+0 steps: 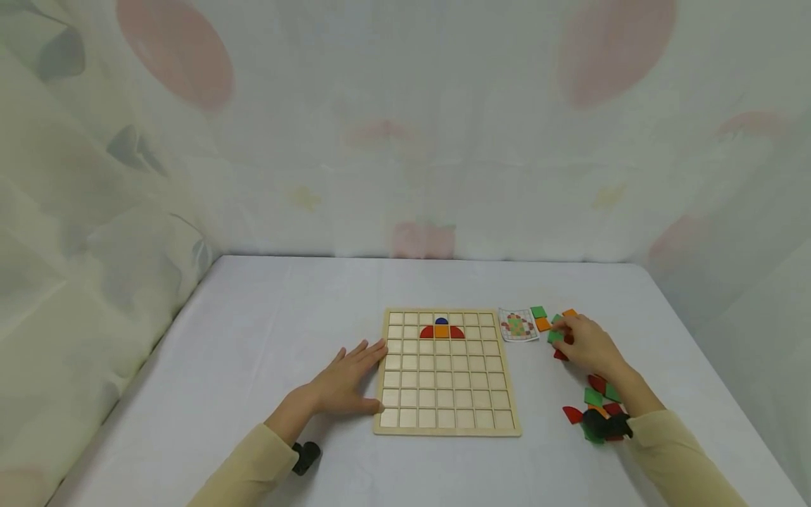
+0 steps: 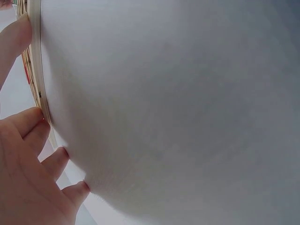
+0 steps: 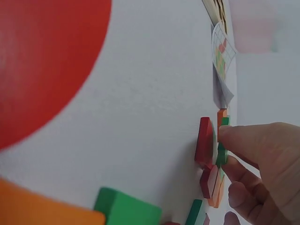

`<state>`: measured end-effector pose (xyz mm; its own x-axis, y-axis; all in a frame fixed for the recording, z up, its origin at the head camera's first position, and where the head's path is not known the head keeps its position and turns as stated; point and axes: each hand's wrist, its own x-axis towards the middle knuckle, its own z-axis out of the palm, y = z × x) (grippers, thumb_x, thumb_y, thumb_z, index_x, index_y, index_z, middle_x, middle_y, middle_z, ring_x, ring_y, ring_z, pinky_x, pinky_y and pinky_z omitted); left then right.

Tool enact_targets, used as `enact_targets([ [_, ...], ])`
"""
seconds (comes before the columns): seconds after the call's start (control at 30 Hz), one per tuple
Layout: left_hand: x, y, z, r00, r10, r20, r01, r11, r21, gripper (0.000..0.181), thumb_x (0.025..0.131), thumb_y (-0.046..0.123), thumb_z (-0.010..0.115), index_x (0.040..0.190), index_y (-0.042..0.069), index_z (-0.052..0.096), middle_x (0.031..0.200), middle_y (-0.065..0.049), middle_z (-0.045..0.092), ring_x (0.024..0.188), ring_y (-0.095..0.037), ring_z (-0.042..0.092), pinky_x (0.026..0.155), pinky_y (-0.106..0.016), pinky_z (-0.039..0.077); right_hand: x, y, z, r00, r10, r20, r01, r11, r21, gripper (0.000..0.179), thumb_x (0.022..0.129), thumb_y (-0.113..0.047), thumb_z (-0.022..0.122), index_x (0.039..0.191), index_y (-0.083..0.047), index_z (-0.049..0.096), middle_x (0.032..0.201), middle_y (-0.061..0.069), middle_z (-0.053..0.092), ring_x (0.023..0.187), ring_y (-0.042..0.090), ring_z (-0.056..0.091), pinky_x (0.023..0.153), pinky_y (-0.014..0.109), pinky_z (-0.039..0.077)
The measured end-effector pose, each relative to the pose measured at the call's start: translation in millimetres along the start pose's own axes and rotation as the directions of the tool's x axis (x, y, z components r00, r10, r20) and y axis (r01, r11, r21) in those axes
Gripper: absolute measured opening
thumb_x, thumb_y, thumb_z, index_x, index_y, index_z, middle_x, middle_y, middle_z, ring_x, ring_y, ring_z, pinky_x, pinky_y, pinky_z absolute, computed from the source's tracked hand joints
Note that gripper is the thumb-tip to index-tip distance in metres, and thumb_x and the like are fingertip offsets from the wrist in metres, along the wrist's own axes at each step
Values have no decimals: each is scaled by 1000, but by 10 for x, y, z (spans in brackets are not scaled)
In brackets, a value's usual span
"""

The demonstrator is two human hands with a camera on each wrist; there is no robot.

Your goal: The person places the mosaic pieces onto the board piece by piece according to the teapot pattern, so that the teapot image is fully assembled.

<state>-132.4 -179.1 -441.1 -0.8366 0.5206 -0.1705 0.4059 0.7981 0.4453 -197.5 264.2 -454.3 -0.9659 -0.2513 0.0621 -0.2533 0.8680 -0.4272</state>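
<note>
A wooden grid board [image 1: 445, 380] lies flat in the middle of the table. Near its top sit a blue half-round piece [image 1: 441, 321], an orange square [image 1: 441, 331] and two red quarter-round pieces [image 1: 426, 332], one on each side of the orange. My left hand [image 1: 345, 380] rests with spread fingers and thumb touching the board's left edge; the left wrist view shows the fingertips [image 2: 35, 115] against its side. To the right of the board, my right hand [image 1: 591, 345] pinches a green tile [image 3: 221, 153] between thumb and finger, among several loose pieces.
Right of the board lies a small pattern card [image 1: 519, 325] with a coloured picture. A green square [image 1: 538, 312] and an orange one [image 1: 543, 324] lie beside it. Several red, green and orange pieces [image 1: 593, 396] are heaped near the right wrist. Patterned cloth hangs behind.
</note>
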Motion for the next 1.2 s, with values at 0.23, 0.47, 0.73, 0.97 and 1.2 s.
enact_targets([
  [0.23, 2, -10, 0, 1000, -3, 3, 3, 1000, 1, 90, 74, 39, 73, 146, 10, 26, 153, -2, 20, 140, -33, 15, 107, -62, 11, -35, -76, -62, 999, -14, -31, 15, 1000, 17, 28, 78, -9, 68, 102, 3, 63, 89, 14, 58, 78, 25, 53, 68, 43, 48],
  [0.47, 9, -20, 12, 1000, -5, 2, 5, 1000, 0, 91, 74, 40, 73, 146, 10, 26, 153, -2, 20, 140, -33, 14, 107, -62, 11, -16, -217, -79, 996, -50, -79, 53, 998, 29, 27, 77, -6, 68, 103, 3, 62, 91, 14, 59, 77, 25, 54, 65, 36, 45],
  [0.73, 9, -22, 10, 1000, -4, 2, 4, 1000, 0, 91, 74, 41, 73, 146, 10, 26, 153, -3, 20, 140, -33, 15, 106, -63, 11, 68, -436, -17, 989, -106, -106, 114, 990, 81, 25, 78, -7, 68, 102, -1, 63, 94, 15, 60, 83, 28, 57, 64, 35, 45],
  [0.97, 7, -20, 8, 1000, 4, -3, -4, 1000, 8, 93, 73, 42, 74, 146, 9, 27, 153, -4, 21, 139, -35, 16, 106, -63, 12, 157, -678, 153, 980, -149, -130, 164, 980, 113, 23, 78, -10, 70, 101, -5, 65, 93, 10, 61, 81, 23, 56, 64, 32, 45],
  [1.2, 23, -26, 9, 1000, 3, -5, -3, 1000, 16, 93, 73, 43, 74, 146, 10, 27, 153, -3, 21, 140, -34, 16, 106, -63, 13, 219, -979, 318, 988, -130, -86, 139, 983, 117, 22, 78, -13, 70, 99, -9, 65, 93, 7, 59, 86, 23, 56, 72, 39, 48],
])
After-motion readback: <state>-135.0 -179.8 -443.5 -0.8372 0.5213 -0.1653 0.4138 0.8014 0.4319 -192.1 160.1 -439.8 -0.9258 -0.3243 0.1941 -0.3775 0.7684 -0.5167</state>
